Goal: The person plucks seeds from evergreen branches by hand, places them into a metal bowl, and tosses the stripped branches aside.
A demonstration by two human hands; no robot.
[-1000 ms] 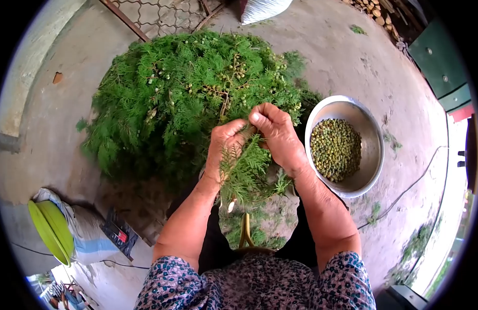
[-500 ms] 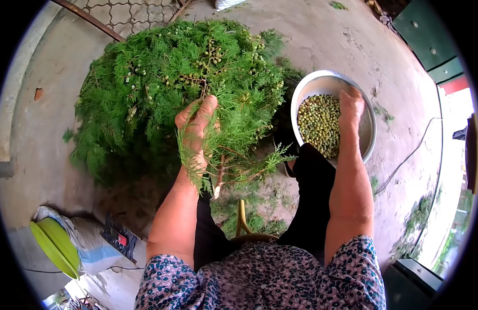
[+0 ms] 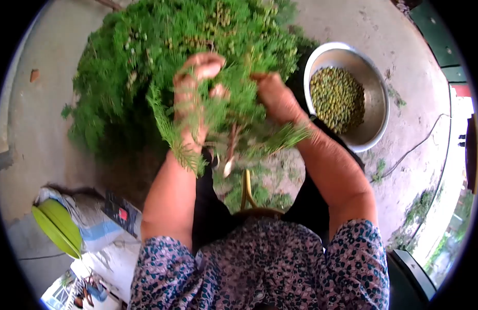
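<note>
The left hand (image 3: 190,95) is loosely gripping a feathery green sprig (image 3: 232,101); the right hand (image 3: 276,95) is bunching its fingers alongside, hold unclear.

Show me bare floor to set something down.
Grey concrete floor lies bare left of the leafy green pile, toward the lime-green plastic basin, and, bar some specks, beyond the round silver metal bowl. Crowded: between pile and lap, around the left hand, right hand and leafy branch.
</note>
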